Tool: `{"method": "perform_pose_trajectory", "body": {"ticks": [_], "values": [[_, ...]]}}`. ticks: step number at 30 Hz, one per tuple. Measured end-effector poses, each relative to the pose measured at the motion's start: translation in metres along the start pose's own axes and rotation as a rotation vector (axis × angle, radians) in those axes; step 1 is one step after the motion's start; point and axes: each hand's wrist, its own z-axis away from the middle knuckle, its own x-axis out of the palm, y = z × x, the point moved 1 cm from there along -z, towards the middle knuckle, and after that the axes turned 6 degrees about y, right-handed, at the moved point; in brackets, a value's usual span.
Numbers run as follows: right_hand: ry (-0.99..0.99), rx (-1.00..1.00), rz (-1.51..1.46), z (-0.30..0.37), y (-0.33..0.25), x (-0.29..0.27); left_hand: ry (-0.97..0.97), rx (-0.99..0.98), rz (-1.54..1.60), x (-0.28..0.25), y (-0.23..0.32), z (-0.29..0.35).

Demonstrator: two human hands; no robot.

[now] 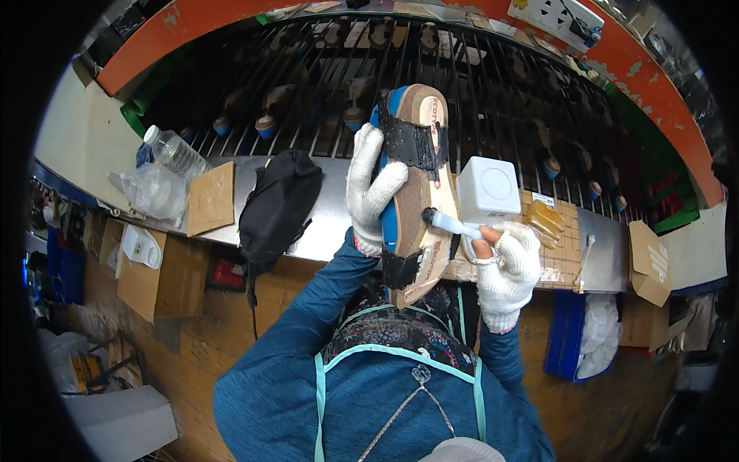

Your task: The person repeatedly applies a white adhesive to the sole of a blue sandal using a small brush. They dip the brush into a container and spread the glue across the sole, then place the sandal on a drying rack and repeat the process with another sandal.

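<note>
My left hand (368, 189), in a white knitted glove, holds a sandal (412, 196) up on end, with the fingers along its left side and the thumb on its edge. The sandal has black straps, a brown speckled sole, a pale printed layer and blue along the left edge. A small brush (454, 225) with a dark, rounded tip and pale handle is pinched in my right hand (508, 269). Bare thumb and fingertip poke out of that glove. The brush tip lies at the sandal's brown sole, below its middle; whether it touches cannot be made out.
Behind the sandal runs a rack of metal bars (308, 100) carrying several blue-and-brown pieces. On the bench stand a white square container (489, 189), yellow blocks (545, 222), a black cloth bag (279, 204), cardboard (210, 200) and a clear bottle (178, 154). A blue crate (564, 335) sits below.
</note>
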Motion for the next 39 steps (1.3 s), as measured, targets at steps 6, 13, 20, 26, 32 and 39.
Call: {"method": "perform_pose_trajectory", "body": {"ticks": [6,13,20,26,32,39], "values": [[0.071,-0.016,-0.053,0.014,0.000,-0.002,0.003,0.002,-0.045,0.008,0.002,-0.002],[0.131,-0.200,0.106,0.020,-0.009,-0.017,0.025,-0.020,-0.070,0.018,0.000,-0.001],[0.156,-0.197,0.127,0.010,-0.012,-0.021,0.005,-0.013,-0.079,0.021,0.001,-0.004],[0.117,-0.084,-0.032,-0.005,-0.005,-0.020,0.034,0.048,-0.176,0.023,0.006,-0.010],[-0.030,0.267,-0.140,0.001,0.003,-0.010,-0.013,0.045,-0.246,0.013,0.007,-0.003],[-0.187,0.501,-0.332,0.034,-0.007,-0.018,-0.093,-0.130,-0.314,-0.002,0.001,0.022]]}}
